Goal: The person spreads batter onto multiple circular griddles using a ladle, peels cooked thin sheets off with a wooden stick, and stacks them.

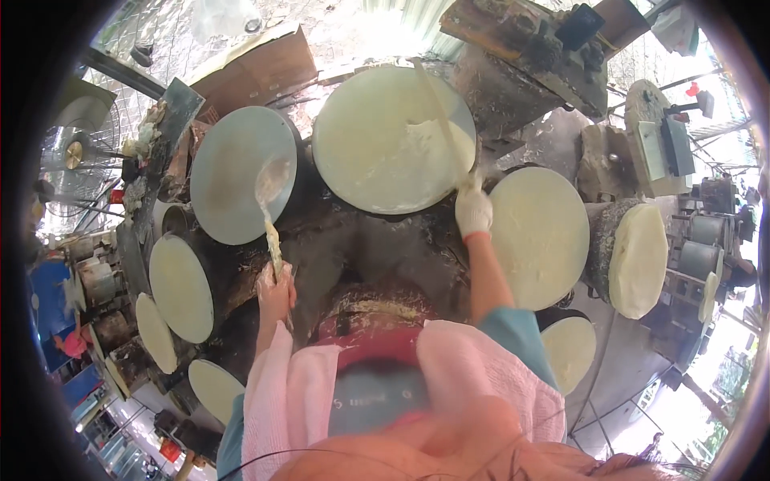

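Observation:
My left hand (277, 293) is closed round the batter-caked handle of a ladle (273, 183). The ladle's bowl is over the right part of a bare grey round griddle (228, 160). In a white glove, my right hand (473, 212) grips the near end of a long, thin, flat stick (443, 116). The stick slants across the right side of the middle griddle, where a pale sheet of batter (369, 144) covers most of the surface. A thicker whitish patch lies beside the stick, and some grey metal shows at the upper right.
More round griddles with pale sheets curve round both sides, such as a right one (537, 240) and a left one (180, 289). A cardboard box (261, 68) stands behind. A fan (74, 155) is at far left, rusty metal equipment (533, 48) at back right.

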### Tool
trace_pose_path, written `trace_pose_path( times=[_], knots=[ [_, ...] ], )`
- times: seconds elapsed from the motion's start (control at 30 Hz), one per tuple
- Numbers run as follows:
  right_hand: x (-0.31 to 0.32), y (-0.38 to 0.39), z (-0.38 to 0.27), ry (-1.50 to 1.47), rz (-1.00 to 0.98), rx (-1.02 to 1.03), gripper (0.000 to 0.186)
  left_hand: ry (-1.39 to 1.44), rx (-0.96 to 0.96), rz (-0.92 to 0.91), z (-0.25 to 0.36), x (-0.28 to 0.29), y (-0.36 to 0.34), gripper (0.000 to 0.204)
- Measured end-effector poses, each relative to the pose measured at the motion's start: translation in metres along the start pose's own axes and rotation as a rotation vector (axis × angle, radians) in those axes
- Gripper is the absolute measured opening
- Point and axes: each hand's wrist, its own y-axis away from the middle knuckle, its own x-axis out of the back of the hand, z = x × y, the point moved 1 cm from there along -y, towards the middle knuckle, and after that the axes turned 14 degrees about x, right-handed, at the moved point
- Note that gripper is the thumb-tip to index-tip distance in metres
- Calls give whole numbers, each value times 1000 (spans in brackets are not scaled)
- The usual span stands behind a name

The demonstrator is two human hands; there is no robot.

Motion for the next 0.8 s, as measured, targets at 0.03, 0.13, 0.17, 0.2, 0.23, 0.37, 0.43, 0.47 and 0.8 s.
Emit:
trace_pose_path(
  times=[0.03, 0.13, 0.17, 0.2, 0.23, 0.37, 0.43, 0.47, 0.8],
  knots=[
    [13, -29, -5, 44, -12, -8, 56, -5, -6, -1, -2, 1, 1, 14],
    [48, -109, -20, 164, -76, -6, 54, 28, 5, -16, -10, 1, 6, 11],
    [53, -126, -27, 171, -8, -2, 50, 17, 6, -17, -9, -1, 7, 11],
    [64, -136, -44, 144, -32, -20, 43, 35, 25, -15, -11, -2, 8, 11],
    [60, -132, -51, 140, -27, -22, 43, 55, 39, -18, -11, -4, 8, 11],
    [25, -68, -61, -373, 250, 610, 45, -14, 34, 1, 8, -23, 12, 15],
    [4, -10, -44, -877, 227, 391, 48, -8, 5, -7, 11, -28, 9, 16],
    [-9, 10, -27, -962, 383, 284, 44, -16, -19, -41, 17, -33, 10, 16],
    [23, 77, 19, -1295, 12, -420, 20, 11, -110, -312, 64, -100, -40, 20]
  ],
)
